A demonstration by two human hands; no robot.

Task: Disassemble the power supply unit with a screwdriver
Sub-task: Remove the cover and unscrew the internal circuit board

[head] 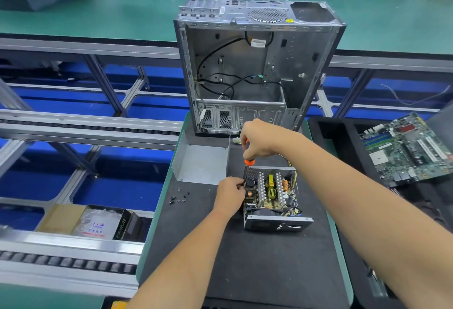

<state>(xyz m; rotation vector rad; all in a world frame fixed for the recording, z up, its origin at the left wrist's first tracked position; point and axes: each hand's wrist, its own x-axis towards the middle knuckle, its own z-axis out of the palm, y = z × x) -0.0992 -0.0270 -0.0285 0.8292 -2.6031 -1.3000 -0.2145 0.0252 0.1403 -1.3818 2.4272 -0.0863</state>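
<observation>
The power supply unit (272, 198) sits on a black mat with its cover off, showing heatsinks, coils and capacitors. My right hand (259, 139) grips the orange-and-black handle of a screwdriver (248, 163) held upright over the unit's left rear corner. My left hand (231, 194) pinches the screwdriver's shaft low down, against the unit's left wall. The removed grey metal cover (203, 161) lies to the left. Several small black screws (179, 198) lie loose on the mat.
An empty computer case (257, 63) stands open just behind the unit. A motherboard (407, 149) rests on a black tray at the right. A cardboard box with plastic bags (95, 223) sits low at the left beside roller conveyor rails (73, 263).
</observation>
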